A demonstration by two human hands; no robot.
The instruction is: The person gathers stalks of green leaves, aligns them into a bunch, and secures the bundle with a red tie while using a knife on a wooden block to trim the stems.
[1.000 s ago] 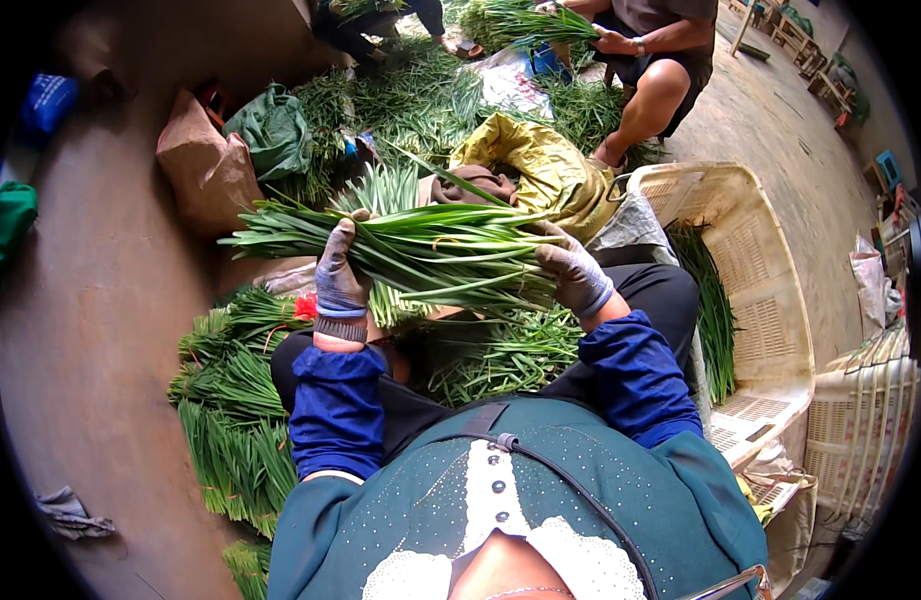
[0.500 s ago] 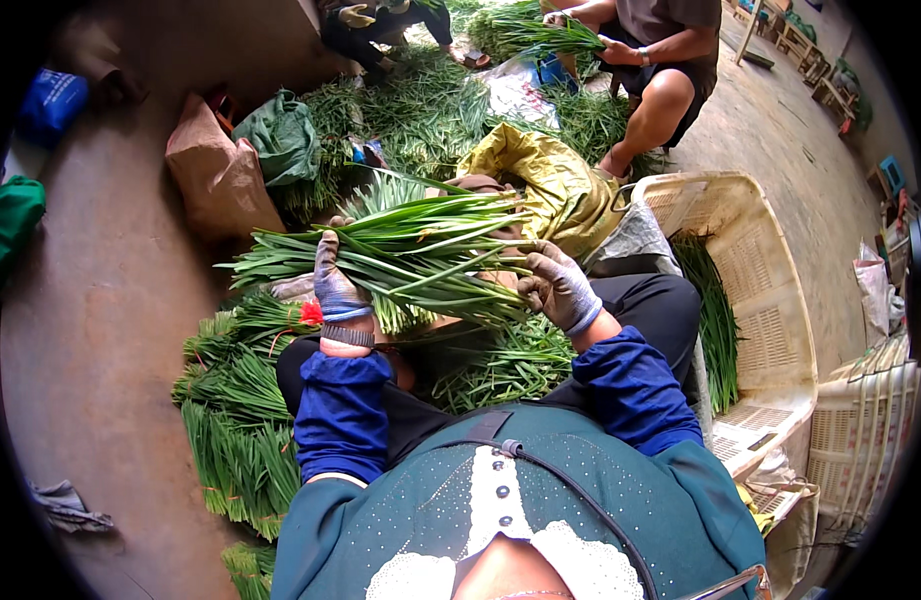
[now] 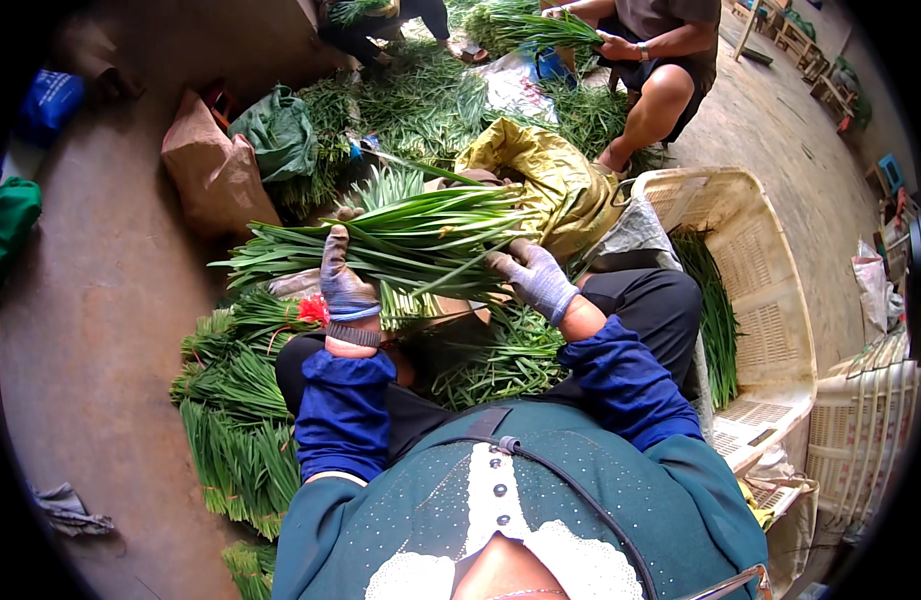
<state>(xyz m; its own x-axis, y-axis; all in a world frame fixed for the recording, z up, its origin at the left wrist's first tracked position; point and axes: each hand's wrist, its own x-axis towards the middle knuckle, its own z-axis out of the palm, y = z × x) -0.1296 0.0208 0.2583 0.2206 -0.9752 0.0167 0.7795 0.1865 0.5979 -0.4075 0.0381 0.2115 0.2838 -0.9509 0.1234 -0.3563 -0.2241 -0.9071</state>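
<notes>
A thick bunch of garlic chives (image 3: 410,238) lies crosswise in front of me above my lap. My left hand (image 3: 345,275), in a soiled light glove, is closed round its left part, thumb up over the leaves. At the right part of the bunch is my gloved right hand (image 3: 540,280), its fingers closed on leaves along the lower edge; the fingertips are partly hidden by the leaves. Loose chives (image 3: 510,360) lie beneath, between my legs. Tied bundles of chives (image 3: 235,450) are piled to my left, one with a red tie (image 3: 313,309).
At my right stands a cream plastic basket (image 3: 770,300) with chives inside. A yellow sack (image 3: 540,185) lies ahead, beside a heap of chives (image 3: 410,110). A brown bag (image 3: 215,170) and a green sack (image 3: 277,135) stand left. Two people work at the far side.
My right hand has shifted left along the bunch, from its right end further in among the leaves. My left hand still grips it. The far-left person's hands now hold greens.
</notes>
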